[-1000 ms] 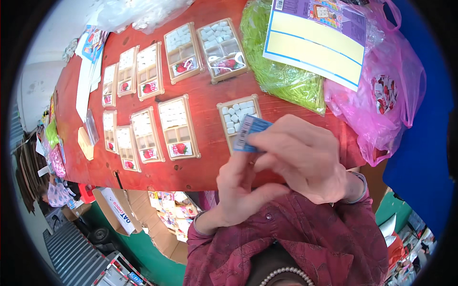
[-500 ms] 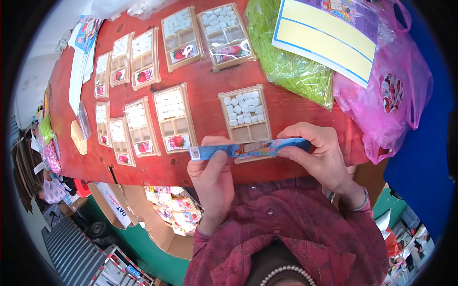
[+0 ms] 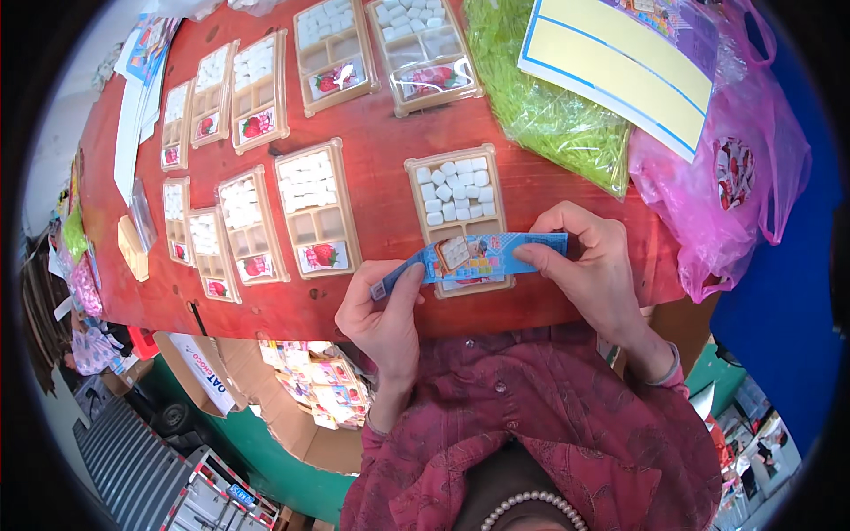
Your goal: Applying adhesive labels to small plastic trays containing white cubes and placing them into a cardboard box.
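Two bare hands pinch one blue printed card strip (image 3: 491, 252), stretched between them with its long axis running roughly left to right. The left hand (image 3: 382, 319) presses thumb against fingers near the strip's left end, which bends down past the thumb; the right hand (image 3: 595, 276), a little farther from the body, pinches the other end the same way. Between and just beyond the two grips, on the red wooden surface (image 3: 381, 319), lies a beige compartment tray (image 3: 499, 203) filled at its far end with white cube-shaped pieces (image 3: 456, 188). The tray's long axis points away from the person, so the strip crosses it nearly square, covering its middle compartments from view; whether strip and tray touch, I cannot tell. Neither grip is clearly nearer the tray, since one stands at each side. Left of the left grip sits another filled tray (image 3: 307, 193). Beyond the right grip lies a bag of green shreds (image 3: 567, 146), and to its right a pink plastic bag (image 3: 699, 226).
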`<state>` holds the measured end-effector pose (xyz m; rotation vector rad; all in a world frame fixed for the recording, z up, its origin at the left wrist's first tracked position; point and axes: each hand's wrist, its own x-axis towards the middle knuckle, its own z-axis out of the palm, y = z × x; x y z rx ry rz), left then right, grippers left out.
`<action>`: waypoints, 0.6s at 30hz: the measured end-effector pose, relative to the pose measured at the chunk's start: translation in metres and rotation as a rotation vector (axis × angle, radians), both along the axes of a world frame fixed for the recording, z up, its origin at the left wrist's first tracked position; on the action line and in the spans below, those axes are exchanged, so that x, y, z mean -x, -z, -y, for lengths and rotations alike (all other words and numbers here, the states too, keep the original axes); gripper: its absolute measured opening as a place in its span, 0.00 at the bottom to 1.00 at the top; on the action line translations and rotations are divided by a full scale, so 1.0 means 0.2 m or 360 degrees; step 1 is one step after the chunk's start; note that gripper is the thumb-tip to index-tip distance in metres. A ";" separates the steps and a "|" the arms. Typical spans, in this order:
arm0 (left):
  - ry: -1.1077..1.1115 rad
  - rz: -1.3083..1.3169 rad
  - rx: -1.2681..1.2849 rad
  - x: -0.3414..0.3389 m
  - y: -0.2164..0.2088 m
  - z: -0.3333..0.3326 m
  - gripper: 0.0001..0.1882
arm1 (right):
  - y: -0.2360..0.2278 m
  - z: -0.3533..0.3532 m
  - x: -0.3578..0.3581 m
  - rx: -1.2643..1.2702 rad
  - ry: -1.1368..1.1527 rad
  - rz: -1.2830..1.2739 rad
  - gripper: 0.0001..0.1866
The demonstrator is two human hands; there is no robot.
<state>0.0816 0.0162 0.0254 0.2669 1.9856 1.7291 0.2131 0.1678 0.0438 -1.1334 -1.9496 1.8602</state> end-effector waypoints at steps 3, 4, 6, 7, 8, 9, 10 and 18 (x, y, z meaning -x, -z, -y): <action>-0.0002 -0.0013 0.0021 0.00 0.02 -0.01 0.02 | 0.02 -0.01 0.02 -0.0108 -0.0014 0.0065 0.05; 0.0007 -0.0011 0.0037 0.01 0.02 -0.01 0.02 | 0.02 -0.01 0.03 -0.0106 -0.0014 0.0068 0.05; 0.0015 -0.0006 0.0055 0.01 0.02 -0.02 0.02 | 0.02 -0.01 0.04 -0.0132 -0.0004 0.0084 0.06; 0.0016 0.0013 0.0062 0.02 0.02 -0.02 0.02 | 0.03 -0.01 0.04 -0.0130 -0.0005 0.0087 0.06; 0.0016 0.0031 0.0069 0.02 0.02 -0.02 0.02 | 0.03 -0.01 0.04 -0.0154 0.0005 0.0079 0.06; 0.0015 0.0034 0.0072 0.02 0.02 -0.03 0.02 | 0.03 -0.01 0.05 -0.0177 0.0016 0.0072 0.06; 0.0020 0.0021 0.0075 0.02 0.03 -0.02 0.02 | 0.04 -0.01 0.05 -0.0175 0.0015 0.0074 0.06; 0.0014 0.0054 0.0162 0.02 0.05 -0.04 0.03 | 0.08 -0.01 0.06 -0.0307 0.0034 0.0141 0.06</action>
